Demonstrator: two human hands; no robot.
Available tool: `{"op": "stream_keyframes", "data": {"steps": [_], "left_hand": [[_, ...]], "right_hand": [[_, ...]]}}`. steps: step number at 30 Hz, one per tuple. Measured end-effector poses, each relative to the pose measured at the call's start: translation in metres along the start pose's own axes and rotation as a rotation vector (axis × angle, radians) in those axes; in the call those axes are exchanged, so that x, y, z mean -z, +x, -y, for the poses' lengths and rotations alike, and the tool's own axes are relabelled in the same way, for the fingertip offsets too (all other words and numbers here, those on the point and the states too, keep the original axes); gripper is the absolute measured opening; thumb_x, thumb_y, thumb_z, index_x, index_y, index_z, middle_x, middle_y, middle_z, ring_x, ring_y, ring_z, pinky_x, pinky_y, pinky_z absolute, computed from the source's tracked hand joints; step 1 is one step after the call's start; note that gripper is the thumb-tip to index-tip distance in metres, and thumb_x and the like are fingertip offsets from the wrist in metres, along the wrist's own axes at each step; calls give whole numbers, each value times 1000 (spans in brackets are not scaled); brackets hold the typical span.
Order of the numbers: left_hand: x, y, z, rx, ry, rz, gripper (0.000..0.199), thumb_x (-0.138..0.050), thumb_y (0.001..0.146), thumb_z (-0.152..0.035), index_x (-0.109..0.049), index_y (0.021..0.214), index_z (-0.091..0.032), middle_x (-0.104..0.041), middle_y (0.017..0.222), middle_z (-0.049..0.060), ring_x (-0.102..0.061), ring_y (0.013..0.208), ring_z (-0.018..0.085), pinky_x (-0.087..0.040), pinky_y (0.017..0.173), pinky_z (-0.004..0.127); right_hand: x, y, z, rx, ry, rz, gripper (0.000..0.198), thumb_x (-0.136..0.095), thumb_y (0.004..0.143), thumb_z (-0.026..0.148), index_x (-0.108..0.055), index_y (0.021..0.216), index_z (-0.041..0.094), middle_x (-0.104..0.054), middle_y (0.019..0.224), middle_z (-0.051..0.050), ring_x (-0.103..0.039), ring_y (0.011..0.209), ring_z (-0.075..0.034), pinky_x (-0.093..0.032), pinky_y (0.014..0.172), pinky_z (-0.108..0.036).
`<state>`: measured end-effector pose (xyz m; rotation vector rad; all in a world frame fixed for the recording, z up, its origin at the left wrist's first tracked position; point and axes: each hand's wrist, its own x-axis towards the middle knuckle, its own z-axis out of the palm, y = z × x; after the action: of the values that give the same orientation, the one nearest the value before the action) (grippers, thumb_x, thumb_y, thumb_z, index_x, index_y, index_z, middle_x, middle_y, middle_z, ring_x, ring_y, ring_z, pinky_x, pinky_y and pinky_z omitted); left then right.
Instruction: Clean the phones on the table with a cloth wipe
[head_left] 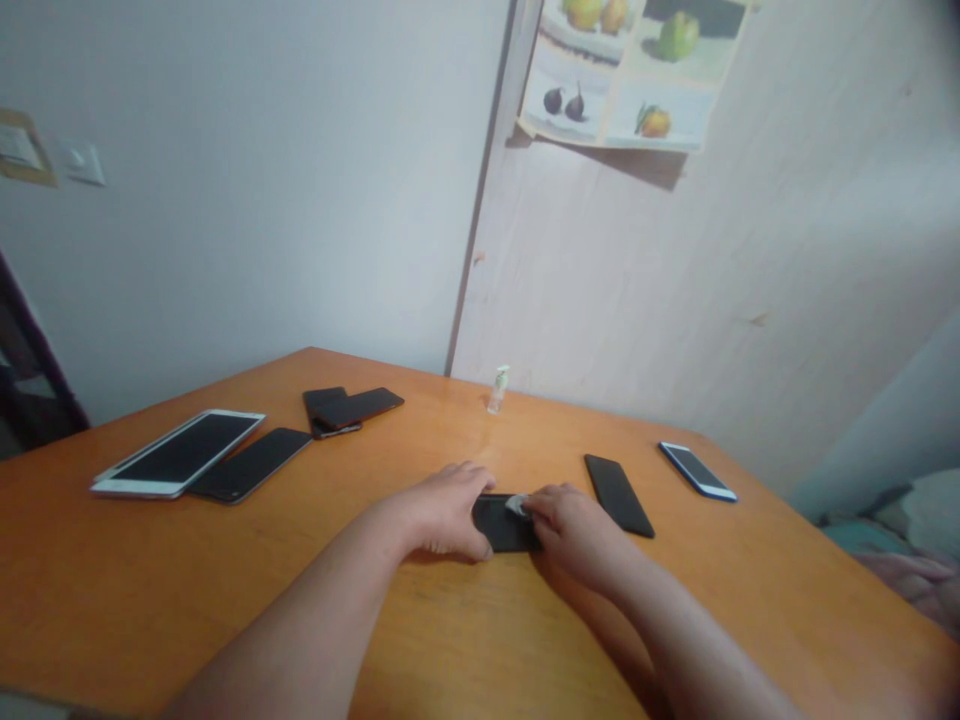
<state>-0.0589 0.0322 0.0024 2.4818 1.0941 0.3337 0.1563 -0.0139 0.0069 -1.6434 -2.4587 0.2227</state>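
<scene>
A black phone (pixel 501 530) lies crosswise on the wooden table in front of me. My left hand (pixel 452 510) grips its left end, the thumb at the near edge and the fingers at the far edge. Over the right part of the phone is my right hand (pixel 564 525), its fingers closed on a small whitish cloth (pixel 516 505) pressed against the phone's surface. The hand covers the phone's right end and most of the cloth. Just right of it rests another black phone (pixel 619 495).
On the left of the table (pixel 300 560) lie a white tablet (pixel 187 452), a dark phone (pixel 255 465) against it, and two overlapping dark phones (pixel 360 407). A small clear spray bottle (pixel 498 390) stands near the wall. A blue-edged phone (pixel 697 471) lies far right.
</scene>
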Motion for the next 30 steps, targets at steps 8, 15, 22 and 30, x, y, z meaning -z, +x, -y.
{"op": "stream_keyframes", "data": {"steps": [8,15,22,30], "left_hand": [[3,-2,-5,3,-15,5,55,-73,58,-37,-59,110,-26,-57,106,4,-55,103,27,-48,86,33],[7,-4,-2,32,-30,44,62,-76,59,-44,-58,116,-28,-56,113,4,-54,109,27,-47,88,32],[4,1,-14,0,-150,-199,56,-71,72,-47,-56,122,-25,-58,123,7,-54,115,27,-43,98,36],[-14,7,-26,-72,-453,-258,14,-52,88,-27,-62,93,-20,-68,86,0,-62,79,16,-47,69,25]], "right_hand": [[-5,-8,14,80,35,-30,26,-51,90,26,-70,108,27,-66,103,-8,-56,97,-23,-39,86,-33],[-3,4,-24,-171,203,-137,22,-53,79,12,-71,87,21,-68,87,-5,-60,84,-19,-41,75,-27],[4,6,-3,-268,882,-256,6,-54,78,19,-57,83,19,-62,71,2,-53,63,-12,-39,59,-22],[-12,8,5,-178,1048,-191,14,-55,79,26,-51,90,20,-61,69,2,-52,58,-11,-35,52,-22]]}}
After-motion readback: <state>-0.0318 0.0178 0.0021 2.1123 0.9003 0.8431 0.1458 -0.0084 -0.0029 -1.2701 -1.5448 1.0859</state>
